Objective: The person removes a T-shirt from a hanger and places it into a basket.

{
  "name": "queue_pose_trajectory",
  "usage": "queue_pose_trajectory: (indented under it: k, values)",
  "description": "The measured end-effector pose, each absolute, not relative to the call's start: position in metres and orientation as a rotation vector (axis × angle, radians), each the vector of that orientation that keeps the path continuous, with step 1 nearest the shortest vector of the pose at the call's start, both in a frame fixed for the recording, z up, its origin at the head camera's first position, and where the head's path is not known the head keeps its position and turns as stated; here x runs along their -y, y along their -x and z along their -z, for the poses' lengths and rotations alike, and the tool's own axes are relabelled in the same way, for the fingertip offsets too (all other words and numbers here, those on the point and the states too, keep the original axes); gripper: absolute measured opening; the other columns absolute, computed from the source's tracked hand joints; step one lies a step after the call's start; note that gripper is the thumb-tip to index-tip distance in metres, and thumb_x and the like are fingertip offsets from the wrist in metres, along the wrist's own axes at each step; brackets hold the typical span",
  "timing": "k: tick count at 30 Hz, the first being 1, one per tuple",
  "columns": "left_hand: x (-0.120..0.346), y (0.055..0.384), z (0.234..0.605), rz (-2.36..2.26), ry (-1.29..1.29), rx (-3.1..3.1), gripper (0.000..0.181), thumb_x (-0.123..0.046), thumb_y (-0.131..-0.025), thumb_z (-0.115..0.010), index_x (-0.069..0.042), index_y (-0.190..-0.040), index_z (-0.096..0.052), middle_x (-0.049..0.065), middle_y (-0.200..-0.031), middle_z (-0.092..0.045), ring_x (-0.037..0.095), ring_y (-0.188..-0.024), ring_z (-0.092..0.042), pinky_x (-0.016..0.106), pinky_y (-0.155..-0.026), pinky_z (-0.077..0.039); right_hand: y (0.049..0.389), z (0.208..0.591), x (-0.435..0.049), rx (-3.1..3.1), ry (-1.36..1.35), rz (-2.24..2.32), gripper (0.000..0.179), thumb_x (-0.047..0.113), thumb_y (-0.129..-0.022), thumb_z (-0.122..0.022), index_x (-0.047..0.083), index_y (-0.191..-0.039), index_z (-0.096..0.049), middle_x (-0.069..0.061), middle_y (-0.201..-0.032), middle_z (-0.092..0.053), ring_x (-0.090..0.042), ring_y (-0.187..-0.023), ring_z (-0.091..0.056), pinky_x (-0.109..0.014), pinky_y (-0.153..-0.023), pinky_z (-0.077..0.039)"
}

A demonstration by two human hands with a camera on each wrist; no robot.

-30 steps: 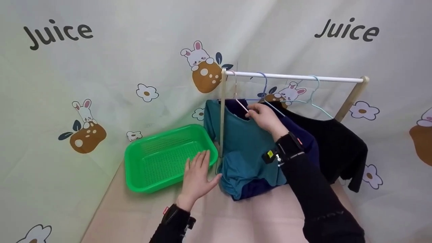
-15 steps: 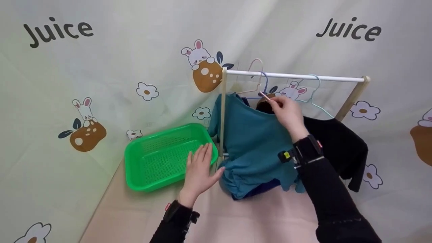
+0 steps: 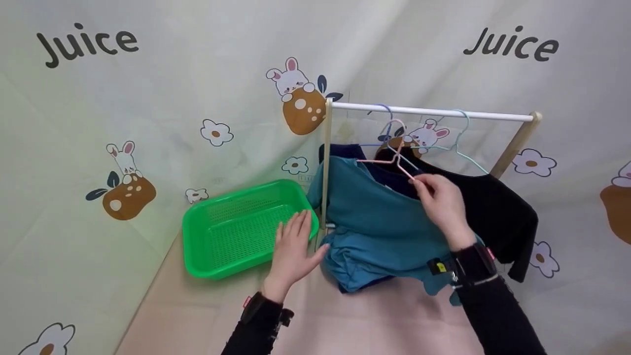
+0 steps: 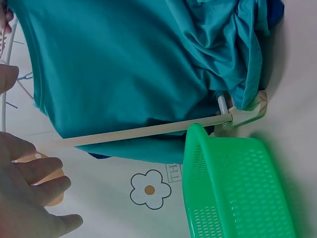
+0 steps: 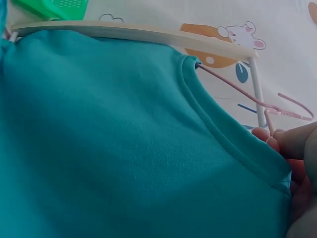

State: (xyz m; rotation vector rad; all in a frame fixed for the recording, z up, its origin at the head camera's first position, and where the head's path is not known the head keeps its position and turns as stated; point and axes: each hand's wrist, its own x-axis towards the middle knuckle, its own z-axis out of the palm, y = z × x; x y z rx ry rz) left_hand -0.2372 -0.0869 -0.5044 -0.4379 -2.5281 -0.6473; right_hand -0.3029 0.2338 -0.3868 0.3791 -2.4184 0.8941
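A teal shirt (image 3: 379,212) hangs on a pink hanger (image 3: 397,153), whose hook is off the rod, in front of the rack. My right hand (image 3: 441,204) pinches the hanger's right arm by the shirt's neckline, which the right wrist view shows close up. With fingers spread, my left hand (image 3: 296,251) hovers near the right end of a green basket (image 3: 197,266) and holds nothing. Behind the teal shirt, a navy garment (image 3: 340,150) hangs from a blue hanger (image 3: 389,128). A black top (image 3: 498,207) hangs on a light blue hanger (image 3: 461,133) at the right.
The clothes rack has a white rod (image 3: 429,112) and wooden posts; the left post (image 3: 325,162) stands between the basket and the garments. A printed cloth backdrop (image 3: 197,74) rises behind a pinkish tabletop (image 3: 187,315).
My right hand has lifted the pink hanger's hook off the rod and brought it forward, right and down with the teal shirt. The left hand has barely moved.
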Motion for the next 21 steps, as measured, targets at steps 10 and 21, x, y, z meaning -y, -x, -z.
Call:
queue_pose_trajectory:
  k: [10,21]
  values:
    - [0.082,0.247,0.509,0.712,0.521,2.490,0.078,-0.045,-0.092,-0.064,0.001,-0.150,-0.038,0.020,-0.149,-0.042,0.038,-0.140,-0.034,0.061,-0.112,-0.021,0.273,0.438,-0.257,2.305,-0.469,-0.861,0.008,0.002,-0.094,-0.066,0.003,-0.094,-0.074,-0.004,-0.077,-0.060,-0.014,-0.068,-0.049,-0.025,-0.061,-0.037]
    - [0.077,0.274,0.498,0.684,0.590,2.450,0.071,-0.034,-0.091,-0.069,0.001,-0.147,-0.043,0.020,-0.149,-0.042,0.039,-0.139,-0.035,0.058,-0.112,-0.024,0.258,0.476,-0.268,2.169,-0.603,-0.827,0.012,-0.006,-0.087,-0.070,0.006,-0.089,-0.072,-0.001,-0.077,-0.060,-0.014,-0.072,-0.048,-0.025,-0.065,-0.035]
